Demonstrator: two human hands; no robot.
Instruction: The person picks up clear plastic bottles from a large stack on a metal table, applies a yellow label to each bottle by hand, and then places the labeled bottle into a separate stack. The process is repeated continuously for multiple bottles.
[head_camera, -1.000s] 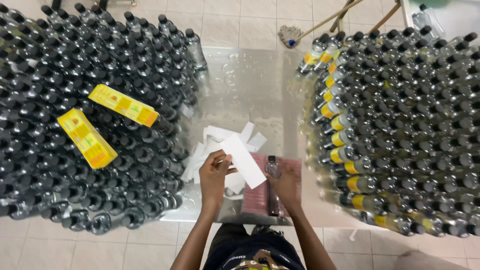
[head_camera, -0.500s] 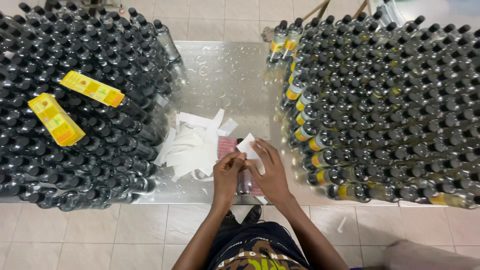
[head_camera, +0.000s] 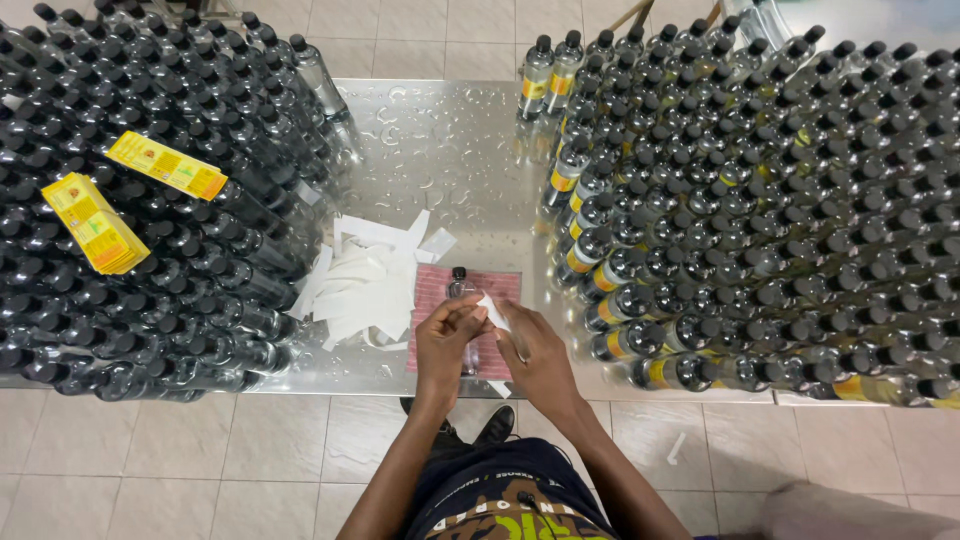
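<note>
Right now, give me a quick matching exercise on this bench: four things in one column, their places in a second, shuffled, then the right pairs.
Things:
1. yellow label stacks
2. white paper strips
3. pink mat
4. small bottle

Places:
A. lying on the pink mat, between the left hand and the right hand
B. on top of the black-capped bottles at far left
C. loose pile on the wet metal table, left of the mat
D. flat on the table, under the hands

Pairs: 1-B, 2-C, 3-D, 4-A
</note>
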